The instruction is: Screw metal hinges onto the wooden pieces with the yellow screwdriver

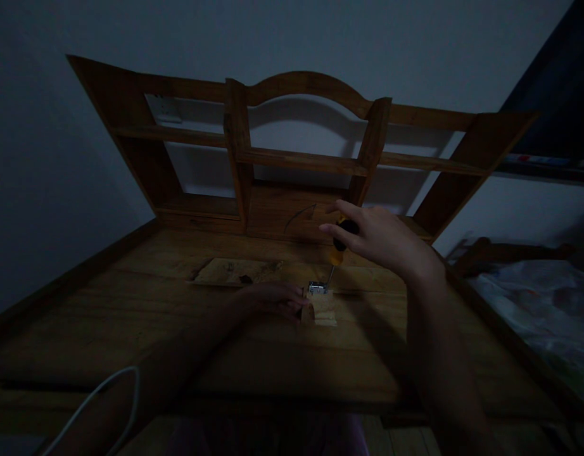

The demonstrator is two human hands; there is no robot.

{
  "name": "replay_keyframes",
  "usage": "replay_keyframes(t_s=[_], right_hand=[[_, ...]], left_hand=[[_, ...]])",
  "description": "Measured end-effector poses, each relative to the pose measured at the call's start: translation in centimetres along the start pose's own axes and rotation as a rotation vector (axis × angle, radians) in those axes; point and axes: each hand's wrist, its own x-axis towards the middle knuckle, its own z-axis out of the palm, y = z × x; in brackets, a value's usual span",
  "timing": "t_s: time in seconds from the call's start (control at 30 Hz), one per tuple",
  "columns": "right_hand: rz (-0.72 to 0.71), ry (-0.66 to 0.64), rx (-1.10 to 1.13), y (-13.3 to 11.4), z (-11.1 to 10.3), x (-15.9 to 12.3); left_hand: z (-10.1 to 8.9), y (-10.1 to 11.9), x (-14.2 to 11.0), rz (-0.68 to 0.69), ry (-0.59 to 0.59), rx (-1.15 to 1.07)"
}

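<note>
Screw work at a small metal fitting (pixel 318 287), prob. a hinge, looks partway along, as a judgement. Fitting is already in place at the far end of a small wood block (pixel 315 310), down on the table (pixel 106 310) about in the middle, in front of the shelf unit (pixel 304 163). Screwdriver (pixel 337 254), yellow & black handle, stands tilted w/ its shaft running down to the fitting's R end; whether the tip is seated in a screw is too small & dark to tell. How many screws are in, or how deep, can't be made out either, so amt. left is unclear.

R hand (pixel 375 231): grip is round the top of the screwdriver handle, index finger & thumb reaching out past it. L hand (pixel 277 299): fingertips at the block's L side, prob. steadying it; can't tell if that grip is pinched or only pressing, as it's in shadow.

Flat wood board (pixel 216 271) lies on the table just beyond the L forearm, w/ a small dark patch on it.

Containers: shelf unit is split into compartments, wall visible thru several openings, incl. a socket plate (pixel 163 109) thru the upper L one. Off the table's R side, clear plastic bags (pixel 534 285) hold something pale, plus a bit of green low down; contents not identifiable in this light.
</note>
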Motion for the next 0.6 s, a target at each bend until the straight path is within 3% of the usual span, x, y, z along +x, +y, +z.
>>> replay_keyframes(t_s=[0.17,0.3,0.47,0.6], right_hand=[[0.046,-0.019,-0.021,-0.1,-0.24,-0.12],[-0.027,-0.04,0.107,0.01,-0.14,-0.12],[-0.138,0.026,0.155,0.15,0.09,0.07],[-0.066,0.026,0.055,0.03,0.2,0.35]], left_hand=[[-0.23,-0.14,0.31,-0.016,-0.031,-0.051],[-0.38,-0.27,0.39,-0.021,-0.024,-0.04],[-0.29,-0.11,0.24,-0.014,-0.055,-0.047],[-0.12,0.09,0.05,-0.004,-0.048,-0.011]])
